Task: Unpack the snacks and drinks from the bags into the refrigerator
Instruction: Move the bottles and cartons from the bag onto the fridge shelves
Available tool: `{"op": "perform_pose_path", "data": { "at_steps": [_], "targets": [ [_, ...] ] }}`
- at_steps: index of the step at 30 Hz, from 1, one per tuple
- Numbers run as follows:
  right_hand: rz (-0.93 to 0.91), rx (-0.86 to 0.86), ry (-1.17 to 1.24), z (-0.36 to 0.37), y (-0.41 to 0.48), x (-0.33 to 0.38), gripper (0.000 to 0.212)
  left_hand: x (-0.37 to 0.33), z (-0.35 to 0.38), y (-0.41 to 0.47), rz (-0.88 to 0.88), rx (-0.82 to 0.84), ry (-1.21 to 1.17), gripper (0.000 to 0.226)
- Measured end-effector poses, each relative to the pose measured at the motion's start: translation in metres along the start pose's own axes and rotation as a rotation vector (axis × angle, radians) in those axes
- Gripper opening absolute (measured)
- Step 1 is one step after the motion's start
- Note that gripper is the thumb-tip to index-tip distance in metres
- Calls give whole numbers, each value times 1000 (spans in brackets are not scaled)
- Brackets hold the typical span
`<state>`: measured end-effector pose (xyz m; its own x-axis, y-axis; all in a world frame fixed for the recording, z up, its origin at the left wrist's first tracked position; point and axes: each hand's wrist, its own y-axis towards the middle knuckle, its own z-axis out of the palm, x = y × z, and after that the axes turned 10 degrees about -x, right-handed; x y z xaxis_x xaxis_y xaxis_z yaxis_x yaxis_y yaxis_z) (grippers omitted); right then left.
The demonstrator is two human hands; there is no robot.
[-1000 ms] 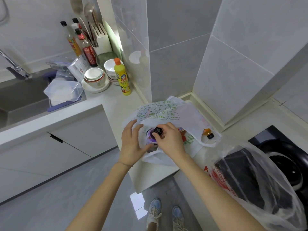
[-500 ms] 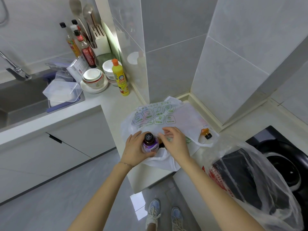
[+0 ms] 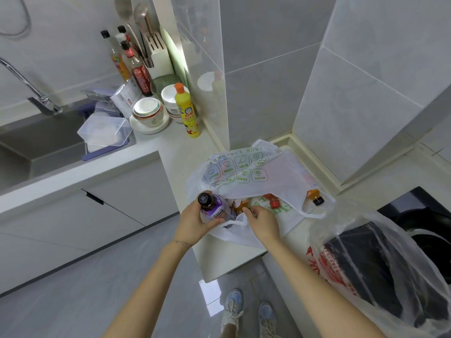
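The left hand (image 3: 192, 224) grips a purple bottle (image 3: 216, 209) at the white bag's (image 3: 271, 178) near mouth on the table (image 3: 181, 151), while the right hand (image 3: 263, 222) reaches inside, its grasp impossible to tell.

Purple-labelled bottle (image 3: 214, 209), green-printed white bag (image 3: 246, 172)

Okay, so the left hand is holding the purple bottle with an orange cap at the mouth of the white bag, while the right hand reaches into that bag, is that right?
Not quite: the cap is black, not orange. The head view shows the left hand holding the purple bottle with a black cap at the mouth of the white bag, while the right hand reaches into that bag.
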<state>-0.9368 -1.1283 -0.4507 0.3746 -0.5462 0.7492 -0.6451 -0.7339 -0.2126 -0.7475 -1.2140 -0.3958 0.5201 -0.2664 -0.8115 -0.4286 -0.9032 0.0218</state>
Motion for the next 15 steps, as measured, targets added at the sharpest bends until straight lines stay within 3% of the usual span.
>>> {"op": "perform_pose_path", "data": {
  "at_steps": [6,15],
  "targets": [
    [87,68,54,23,8,-9,25,-3,2,1,54,78,27,74],
    [181,33,167,20,11,-2,5,-5,16,9,87,107,97,73]
  ]
}}
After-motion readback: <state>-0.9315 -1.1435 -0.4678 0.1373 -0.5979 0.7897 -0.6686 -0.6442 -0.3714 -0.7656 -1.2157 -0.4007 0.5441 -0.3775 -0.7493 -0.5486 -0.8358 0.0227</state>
